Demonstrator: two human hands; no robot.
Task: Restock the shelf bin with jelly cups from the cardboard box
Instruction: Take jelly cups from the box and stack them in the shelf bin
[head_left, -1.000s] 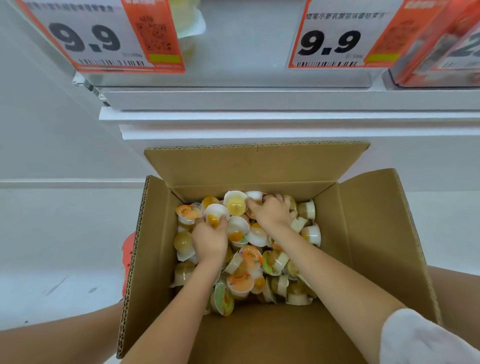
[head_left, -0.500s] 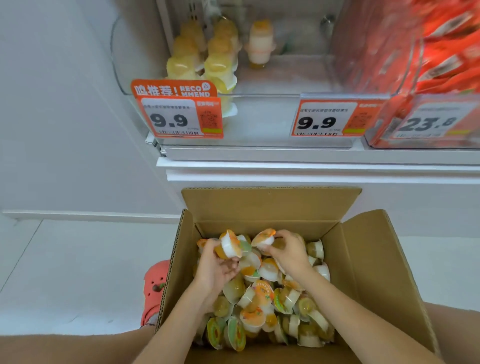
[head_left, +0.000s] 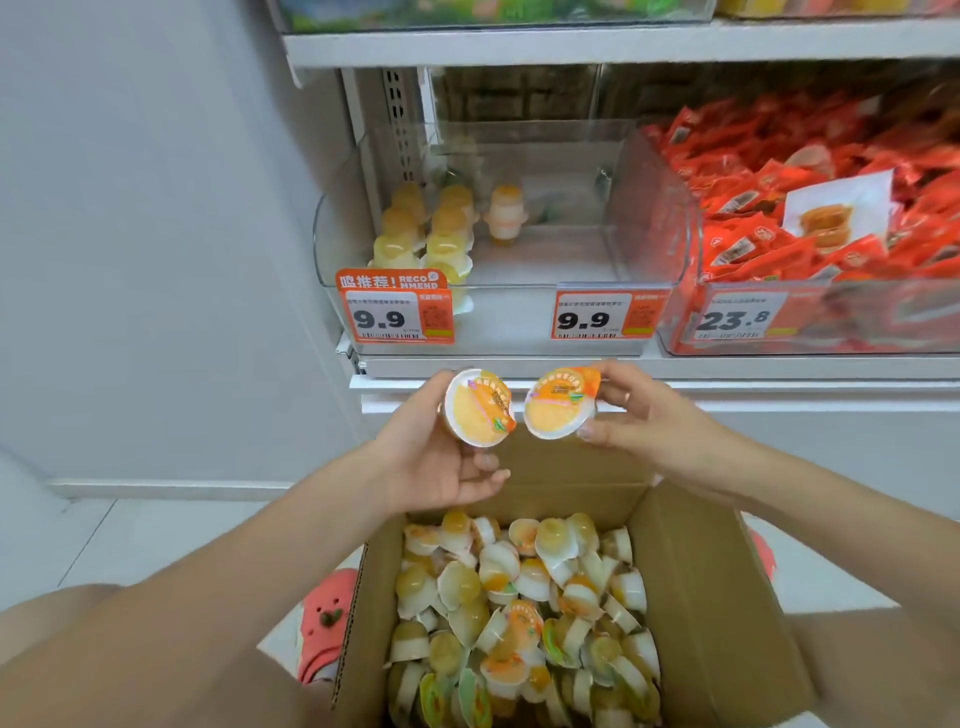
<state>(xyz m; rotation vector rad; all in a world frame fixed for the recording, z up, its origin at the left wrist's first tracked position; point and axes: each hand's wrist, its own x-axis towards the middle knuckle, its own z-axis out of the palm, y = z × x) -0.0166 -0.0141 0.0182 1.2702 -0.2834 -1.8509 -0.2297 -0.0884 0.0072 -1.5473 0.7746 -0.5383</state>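
Head view of a restocking step, with both hands raised between the cardboard box (head_left: 717, 597) below and the clear shelf bin (head_left: 519, 291) above. The left hand (head_left: 436, 457) cradles one jelly cup (head_left: 479, 408) against thumb and curled fingers, foil lid turned toward the camera; the right hand (head_left: 644, 415) pinches a second cup (head_left: 561, 402) at its rim between thumb and fingertips, lid likewise facing back. Held side by side, nearly touching, the cups appear presented for a label check, probably to sort flavours before placing. The bin holds only a few stacked cups (head_left: 426, 234) at its left end, so most of its floor is free; the box remains heaped with loose cups (head_left: 524, 613), suggesting the task is at an early stage. Price tags (head_left: 395, 314) mark the bin front; red snack packets (head_left: 810, 208) fill the neighbouring bin.
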